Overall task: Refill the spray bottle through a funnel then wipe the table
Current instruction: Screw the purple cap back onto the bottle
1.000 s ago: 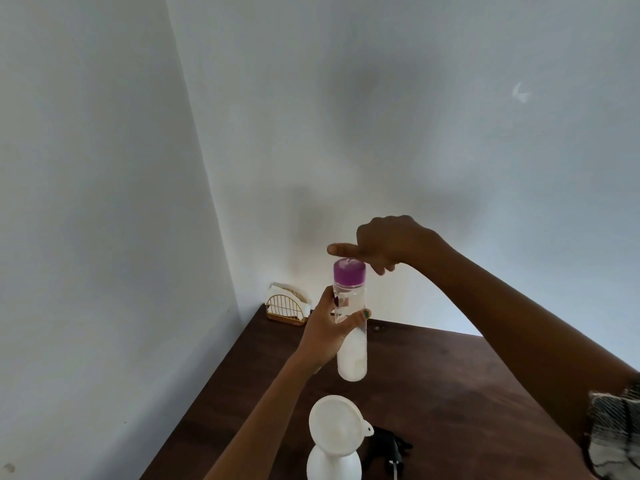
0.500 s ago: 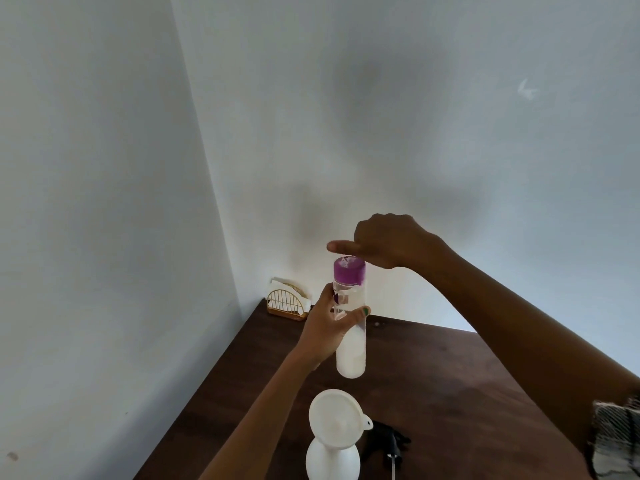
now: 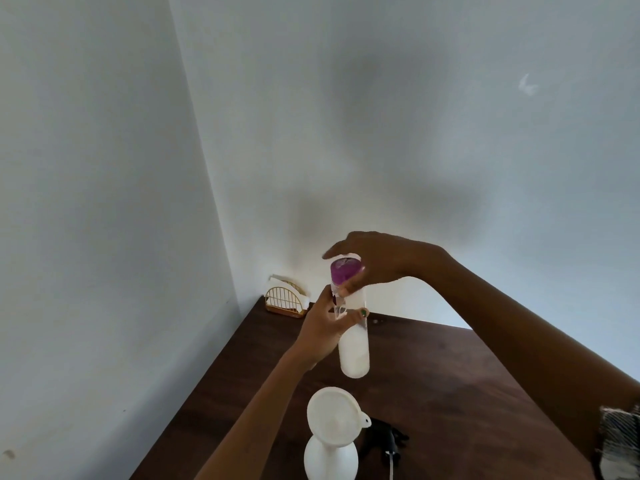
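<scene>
While the right hand [image 3: 381,261] covers the purple cap [image 3: 346,270], fingers stay hidden.

- I see a dark brown wooden table [image 3: 450,368] set into the wall corner.
- Gold wire napkin holder [image 3: 286,301] with white napkins stands at its far left corner.
- White plastic spray bottle [image 3: 330,460] at near edge, white funnel [image 3: 333,415] in its neck.
- Black trigger spray head [image 3: 388,439] lies just right of it.

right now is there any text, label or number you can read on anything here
None can be read.
Clear refill bottle with purple cap: a small label patch near its neck, too blurred to read.
White plastic spray bottle and white funnel: no print visible.
</scene>
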The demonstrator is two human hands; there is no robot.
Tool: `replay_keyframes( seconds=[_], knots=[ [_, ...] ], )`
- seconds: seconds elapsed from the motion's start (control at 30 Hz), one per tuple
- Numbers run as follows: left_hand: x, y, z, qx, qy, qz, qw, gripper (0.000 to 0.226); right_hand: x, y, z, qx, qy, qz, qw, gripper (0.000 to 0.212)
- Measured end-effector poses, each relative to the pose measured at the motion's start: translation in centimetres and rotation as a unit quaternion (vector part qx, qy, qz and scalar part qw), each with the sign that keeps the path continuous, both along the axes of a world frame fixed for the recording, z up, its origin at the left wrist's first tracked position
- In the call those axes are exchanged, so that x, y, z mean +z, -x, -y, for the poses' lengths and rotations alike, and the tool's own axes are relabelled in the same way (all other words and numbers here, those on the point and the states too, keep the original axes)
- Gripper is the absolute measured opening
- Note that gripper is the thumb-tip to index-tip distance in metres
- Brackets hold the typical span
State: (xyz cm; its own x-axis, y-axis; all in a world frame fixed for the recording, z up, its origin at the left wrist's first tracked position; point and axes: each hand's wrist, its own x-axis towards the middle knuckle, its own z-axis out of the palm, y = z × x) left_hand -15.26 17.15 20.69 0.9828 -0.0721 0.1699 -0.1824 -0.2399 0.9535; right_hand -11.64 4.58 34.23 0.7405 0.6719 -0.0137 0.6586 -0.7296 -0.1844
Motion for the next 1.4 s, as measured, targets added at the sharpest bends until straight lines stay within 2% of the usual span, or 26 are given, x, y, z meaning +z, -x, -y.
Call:
replay_keyframes(
  seconds=[0.1, 0.2, 0.33, 0.47, 0.57, 0.67, 0.93, 1.07, 1.23, 1.4],
  knots=[
    [0.5, -0.2, -0.3, -0.025, -0.019, -0.007, 0.999, 0.049, 0.1, 0.2, 0.2, 0.07, -0.005, -0.054, 0.996, 0.074],
    [0.6, -0.3, -0.5, -0.023, -0.031, -0.004, 0.999, 0.052, 0.0, 0.1, 0.1, 0.079, -0.019, -0.018, 0.997, 0.051],
    [0.2, -0.3, -0.5, -0.026, -0.051, -0.002, 0.998, 0.052, -0.1, 0.0, 0.2, 0.065, -0.016, -0.016, 0.998, 0.044],
    [-0.8, -0.2, -0.3, -0.036, -0.049, -0.016, 0.998, 0.05, -0.7, -0.2, 0.2, 0.049, 0.004, -0.015, 0.999, 0.048],
    [-1.6, -0.7, -0.3, -0.018, -0.038, -0.013, 0.999, 0.049, -1.9, -0.5, 0.5, 0.035, -0.023, -0.008, 0.999, 0.061],
    [-2.5, -1.5, -0.3, -0.021, -0.024, -0.036, 0.999, 0.053, -3.9, -1.1, 0.7, 0.02, -0.042, -0.017, 0.999, 0.065],
    [-6.9, -5.1, 0.5, -0.045, -0.041, -0.12, 0.991, 0.054, -10.4, -6.0, 0.9, -0.019, -0.006, -0.036, 0.999, 0.056],
    [-8.7, -9.2, 0.1, -0.002, -0.079, -0.129, 0.988, 0.066, -12.6, -9.9, 0.0, -0.028, -0.004, -0.013, 1.0, 0.057],
    [-10.3, -15.4, -1.0, 0.078, -0.104, -0.105, 0.986, 0.064, -15.0, -16.2, -1.9, -0.035, -0.027, -0.002, 0.999, 0.058],
    [-12.3, -20.1, -2.3, 0.115, -0.119, -0.119, 0.979, 0.068, -17.2, -21.2, -4.1, -0.024, -0.025, -0.002, 0.999, 0.062]
  ],
)
